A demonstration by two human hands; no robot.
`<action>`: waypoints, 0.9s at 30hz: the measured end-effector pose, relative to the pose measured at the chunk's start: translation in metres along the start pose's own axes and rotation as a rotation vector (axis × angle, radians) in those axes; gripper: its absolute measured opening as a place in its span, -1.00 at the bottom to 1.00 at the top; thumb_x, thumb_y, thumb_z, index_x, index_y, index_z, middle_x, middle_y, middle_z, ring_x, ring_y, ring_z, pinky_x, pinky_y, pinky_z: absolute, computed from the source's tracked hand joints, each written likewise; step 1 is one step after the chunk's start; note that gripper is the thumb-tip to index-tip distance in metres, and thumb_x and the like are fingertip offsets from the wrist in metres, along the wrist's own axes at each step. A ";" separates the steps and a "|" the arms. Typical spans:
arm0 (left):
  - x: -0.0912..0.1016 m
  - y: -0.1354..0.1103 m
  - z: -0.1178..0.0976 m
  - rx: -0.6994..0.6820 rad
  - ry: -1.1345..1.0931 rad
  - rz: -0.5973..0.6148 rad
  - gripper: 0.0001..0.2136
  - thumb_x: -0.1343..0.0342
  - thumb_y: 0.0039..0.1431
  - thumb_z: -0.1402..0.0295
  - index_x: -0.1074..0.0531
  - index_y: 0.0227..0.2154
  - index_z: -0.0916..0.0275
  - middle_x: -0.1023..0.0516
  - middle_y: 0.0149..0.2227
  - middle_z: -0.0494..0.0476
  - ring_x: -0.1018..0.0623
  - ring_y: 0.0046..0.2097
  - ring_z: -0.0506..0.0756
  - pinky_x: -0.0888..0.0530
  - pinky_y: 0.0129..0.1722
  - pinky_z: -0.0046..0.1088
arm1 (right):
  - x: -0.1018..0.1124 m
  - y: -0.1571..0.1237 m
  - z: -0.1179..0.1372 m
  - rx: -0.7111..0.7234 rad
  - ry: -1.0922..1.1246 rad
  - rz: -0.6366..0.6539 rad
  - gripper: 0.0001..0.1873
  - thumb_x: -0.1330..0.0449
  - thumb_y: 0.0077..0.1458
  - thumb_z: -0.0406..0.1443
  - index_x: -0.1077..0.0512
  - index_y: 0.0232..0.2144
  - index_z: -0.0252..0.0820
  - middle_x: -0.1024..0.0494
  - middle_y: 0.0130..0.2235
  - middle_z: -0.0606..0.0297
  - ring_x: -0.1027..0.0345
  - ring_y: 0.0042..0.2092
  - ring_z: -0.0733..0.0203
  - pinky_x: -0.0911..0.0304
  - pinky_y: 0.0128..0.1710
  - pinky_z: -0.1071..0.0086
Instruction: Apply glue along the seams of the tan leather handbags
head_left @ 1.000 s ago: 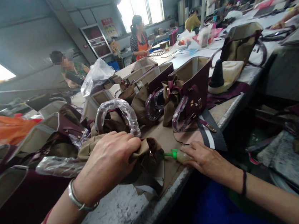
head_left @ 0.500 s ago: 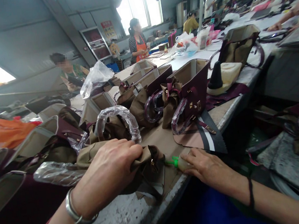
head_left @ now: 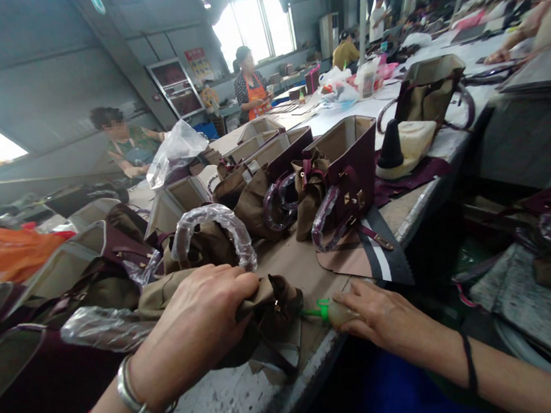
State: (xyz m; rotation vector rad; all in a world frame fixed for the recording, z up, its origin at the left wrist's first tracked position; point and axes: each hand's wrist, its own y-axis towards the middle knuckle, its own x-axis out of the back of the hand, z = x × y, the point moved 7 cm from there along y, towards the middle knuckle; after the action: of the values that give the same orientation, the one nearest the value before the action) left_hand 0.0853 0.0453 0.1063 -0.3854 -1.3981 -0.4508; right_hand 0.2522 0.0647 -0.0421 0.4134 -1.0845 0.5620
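My left hand (head_left: 208, 313) is closed on the olive fabric of a handbag (head_left: 271, 323), which lies on its side at the table's near edge. In my right hand (head_left: 372, 311) is a small squeeze bottle (head_left: 342, 311) with a green nozzle cap (head_left: 323, 310). The nozzle tip points left and meets the edge of the bag's fabric; whether it touches I cannot tell. A handle (head_left: 104, 324) wrapped in clear plastic lies left of my left wrist. Another wrapped handle (head_left: 213, 230) stands up just behind my left hand.
Several maroon and olive handbags (head_left: 350, 165) stand along the worktable (head_left: 219, 412). A striped panel (head_left: 385, 253) lies near its right edge. Farther back sits a cream container with a black cone top (head_left: 405, 148). A person in an orange apron (head_left: 255, 93) and other people work beyond.
The green nozzle has moved slightly left, closer to the bag's edge. Both hands keep their grips. The whole view has shifted slightly.
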 end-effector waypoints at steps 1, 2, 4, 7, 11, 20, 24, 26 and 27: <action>0.000 0.000 0.000 0.001 0.001 0.001 -0.84 -0.02 0.13 0.45 -0.32 -0.55 0.20 -0.40 -0.52 0.01 -0.41 -0.45 0.12 -0.25 -0.42 -0.37 | 0.000 0.000 0.000 0.000 0.000 -0.003 -0.68 -0.24 0.09 -0.32 -0.38 -0.07 -0.16 -0.38 -0.21 0.19 -0.36 -0.17 0.11 -0.36 -0.14 0.24; 0.000 -0.001 0.000 0.003 0.003 0.001 -0.85 -0.02 0.12 0.46 -0.32 -0.55 0.20 -0.40 -0.52 0.01 -0.41 -0.45 0.12 -0.25 -0.42 -0.37 | 0.000 0.000 -0.001 -0.004 -0.004 -0.009 -0.67 -0.23 0.09 -0.32 -0.37 -0.05 -0.17 -0.38 -0.21 0.17 -0.36 -0.17 0.11 -0.36 -0.14 0.23; 0.000 -0.002 -0.001 0.006 0.006 0.006 -0.85 -0.02 0.11 0.48 -0.31 -0.56 0.20 -0.39 -0.53 0.01 -0.40 -0.46 0.12 -0.24 -0.43 -0.37 | 0.000 0.001 -0.002 -0.014 -0.019 -0.021 -0.66 -0.22 0.10 -0.34 -0.37 -0.04 -0.20 -0.37 -0.19 0.14 -0.36 -0.16 0.08 -0.36 -0.13 0.19; 0.001 -0.006 -0.003 -0.003 0.002 0.002 -0.83 0.01 0.11 0.49 -0.31 -0.57 0.20 -0.38 -0.55 0.00 -0.39 -0.48 0.10 -0.24 -0.44 -0.39 | -0.003 -0.003 0.000 0.006 -0.024 -0.018 -0.66 -0.24 0.07 -0.36 -0.38 -0.06 -0.20 -0.38 -0.20 0.13 -0.35 -0.14 0.04 -0.37 -0.14 0.18; 0.001 -0.009 -0.004 0.000 -0.002 -0.013 -0.83 0.01 0.14 0.44 -0.30 -0.56 0.20 -0.38 -0.54 0.01 -0.38 -0.47 0.09 -0.23 -0.44 -0.39 | -0.003 -0.008 0.002 0.049 -0.034 -0.019 -0.64 -0.27 0.04 -0.35 -0.39 -0.07 -0.15 -0.39 -0.22 0.19 -0.36 -0.16 0.11 -0.38 -0.17 0.28; -0.001 -0.002 -0.006 0.006 0.010 0.026 -0.81 0.00 0.14 0.46 -0.31 -0.57 0.20 -0.38 -0.56 0.00 -0.39 -0.48 0.09 -0.23 -0.44 -0.40 | 0.002 0.003 0.002 -0.018 -0.128 -0.061 -0.67 -0.24 0.07 -0.36 -0.40 -0.07 -0.21 -0.41 -0.22 0.10 -0.35 -0.14 0.00 -0.38 -0.20 0.20; 0.000 -0.001 -0.005 0.010 0.006 0.028 -0.82 -0.01 0.13 0.47 -0.31 -0.58 0.20 -0.38 -0.56 0.01 -0.39 -0.48 0.10 -0.25 -0.44 -0.38 | 0.007 0.002 0.006 -0.022 -0.134 -0.040 -0.70 -0.25 0.06 -0.35 -0.42 -0.11 -0.20 -0.41 -0.22 0.13 -0.36 -0.15 0.03 -0.38 -0.19 0.22; 0.000 -0.002 -0.004 0.016 0.001 0.038 -0.83 -0.02 0.12 0.48 -0.32 -0.57 0.20 -0.39 -0.55 0.00 -0.40 -0.48 0.11 -0.25 -0.45 -0.38 | 0.009 0.003 0.007 -0.029 -0.136 -0.037 -0.70 -0.23 0.09 -0.35 -0.41 -0.09 -0.19 -0.41 -0.21 0.12 -0.36 -0.15 0.05 -0.37 -0.18 0.23; -0.001 -0.002 -0.005 0.017 -0.001 0.042 -0.83 -0.02 0.12 0.48 -0.32 -0.57 0.20 -0.39 -0.55 0.00 -0.40 -0.47 0.11 -0.25 -0.44 -0.38 | 0.010 0.004 0.007 -0.034 -0.137 -0.035 -0.71 -0.22 0.09 -0.35 -0.40 -0.09 -0.20 -0.40 -0.20 0.11 -0.36 -0.14 0.05 -0.37 -0.18 0.23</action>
State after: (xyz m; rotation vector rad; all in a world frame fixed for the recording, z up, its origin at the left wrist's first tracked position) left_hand 0.0880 0.0414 0.1048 -0.4003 -1.3918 -0.4037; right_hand 0.2488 0.0659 -0.0304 0.4459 -1.2144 0.4887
